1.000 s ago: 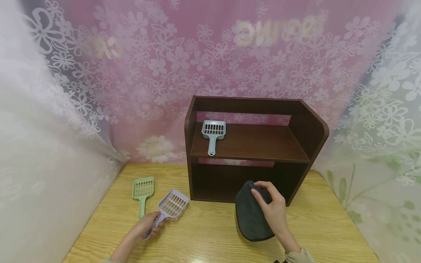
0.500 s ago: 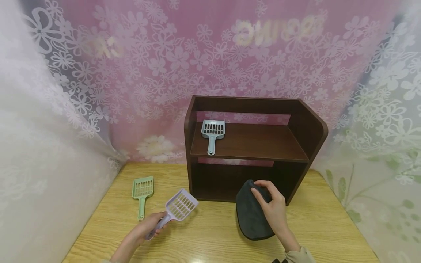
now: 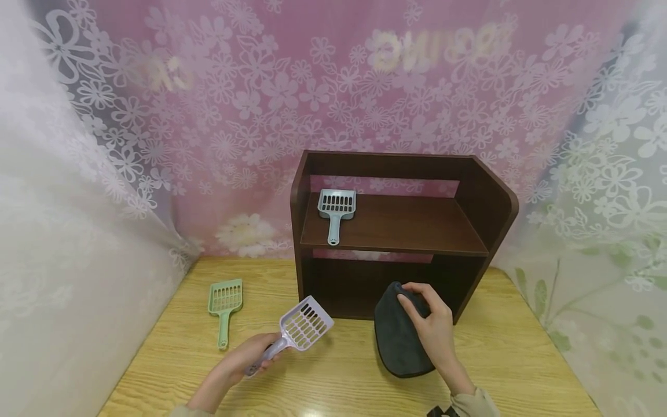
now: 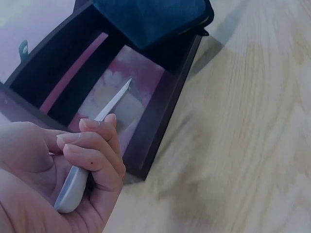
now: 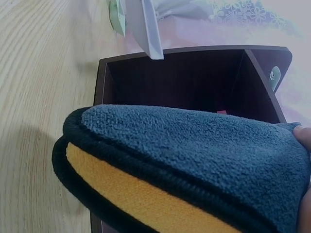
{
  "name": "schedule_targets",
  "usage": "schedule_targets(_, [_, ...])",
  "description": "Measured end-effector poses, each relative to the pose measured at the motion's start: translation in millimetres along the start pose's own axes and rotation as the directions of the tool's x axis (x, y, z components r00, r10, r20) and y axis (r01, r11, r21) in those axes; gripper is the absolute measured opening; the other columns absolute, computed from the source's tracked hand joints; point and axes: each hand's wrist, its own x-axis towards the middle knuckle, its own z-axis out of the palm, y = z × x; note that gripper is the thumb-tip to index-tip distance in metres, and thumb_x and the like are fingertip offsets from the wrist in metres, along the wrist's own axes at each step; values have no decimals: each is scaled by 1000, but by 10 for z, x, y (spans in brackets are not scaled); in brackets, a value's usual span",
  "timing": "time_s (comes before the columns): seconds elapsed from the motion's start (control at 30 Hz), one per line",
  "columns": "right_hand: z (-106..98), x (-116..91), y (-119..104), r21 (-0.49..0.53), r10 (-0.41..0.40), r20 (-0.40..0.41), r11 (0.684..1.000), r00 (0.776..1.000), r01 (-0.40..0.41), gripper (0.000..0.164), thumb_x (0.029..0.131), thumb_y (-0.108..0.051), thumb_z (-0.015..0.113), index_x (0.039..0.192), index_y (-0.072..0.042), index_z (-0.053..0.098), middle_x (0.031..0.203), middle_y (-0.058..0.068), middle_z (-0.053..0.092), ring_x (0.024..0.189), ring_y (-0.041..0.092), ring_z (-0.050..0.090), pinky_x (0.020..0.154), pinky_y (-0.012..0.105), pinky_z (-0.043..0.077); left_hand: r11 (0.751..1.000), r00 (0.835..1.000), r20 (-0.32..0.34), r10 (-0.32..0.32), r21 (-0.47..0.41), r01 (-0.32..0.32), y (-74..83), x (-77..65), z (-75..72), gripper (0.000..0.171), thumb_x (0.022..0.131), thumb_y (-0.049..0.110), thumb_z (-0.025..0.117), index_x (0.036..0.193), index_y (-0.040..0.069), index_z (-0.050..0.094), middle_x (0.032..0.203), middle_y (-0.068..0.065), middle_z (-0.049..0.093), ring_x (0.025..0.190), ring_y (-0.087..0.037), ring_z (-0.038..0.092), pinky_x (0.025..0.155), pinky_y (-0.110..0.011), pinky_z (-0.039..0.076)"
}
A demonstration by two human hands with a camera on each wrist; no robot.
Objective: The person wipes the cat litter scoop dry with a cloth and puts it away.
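My left hand (image 3: 255,352) grips the handle of a lilac litter scoop (image 3: 286,340). The scoop's slotted head is raised over the table, left of the cloth. In the left wrist view the scoop (image 4: 73,189) appears edge-on, with my curled fingers (image 4: 99,167) round its handle. My right hand (image 3: 436,327) pinches the top of a folded microfiber cloth (image 3: 398,339) between thumb and fingers. The cloth hangs before the shelf's lower compartment. Seen from the right wrist, the cloth (image 5: 194,141) is dark blue-grey outside and yellow inside, with black edging.
A dark brown two-tier shelf (image 3: 411,223) stands at the back of the wooden table (image 3: 333,382). A light blue litter scoop (image 3: 334,217) lies on its upper tier at the left. On the table's left is a green litter scoop (image 3: 224,318). Floral curtains (image 3: 239,145) surround the table.
My left hand has moved to the right, carrying the lilac litter scoop toward the cloth. My right hand and the cloth have stayed nearly still.
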Motion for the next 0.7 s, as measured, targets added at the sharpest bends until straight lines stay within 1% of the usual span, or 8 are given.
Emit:
schedule_targets(0.1, [-4,4,19,-24,8,-5,1000,1000,-8,28,88,2,76,112,-11,71,105,4,70,95,5,61,88,10,44,1000,1000,6,5,10,-5,80,57,67,45,110,28,33,115,-6,62,76,3,53,54,0,39,49,-14,35])
schedule_targets(0.27, [-6,-8,58,-66,33,1,997,999,-33,26,89,-3,77,112,-12,71,106,2,70,96,6,61,87,10,44,1000,999,24,25,-1,-25,203,171,202,42,110,26,33,111,-3,64,75,2,51,53,0,38,49,-15,34])
schedule_targets(0.37, [-23,14,71,-78,35,-18,996,999,-37,25,89,-4,77,112,-12,71,106,2,70,97,5,61,88,10,43,999,999,34,39,-8,-39,270,244,284,42,110,26,33,110,-2,64,76,1,52,53,0,37,48,-15,33])
schedule_targets(0.43, [-43,55,67,-87,18,-47,996,999,-22,25,89,-3,78,112,-11,71,106,3,71,97,4,62,88,10,43,999,998,42,50,-12,-50,313,290,334,42,110,27,34,111,-2,64,77,1,52,52,0,37,48,-15,33])
schedule_targets(0.53, [-79,148,53,-105,-32,-102,994,994,21,27,87,0,78,111,-9,72,104,5,71,94,6,62,86,11,43,998,997,57,57,-29,-56,377,354,406,40,110,28,35,114,-2,62,78,1,53,53,-1,37,48,-15,33])
schedule_targets(0.7, [-124,346,-35,-139,-122,-168,985,978,99,28,86,2,79,111,-8,73,101,7,71,92,13,62,86,13,43,997,996,70,62,-44,-59,499,438,533,40,110,29,36,110,-1,62,75,2,51,52,-1,35,48,-15,31])
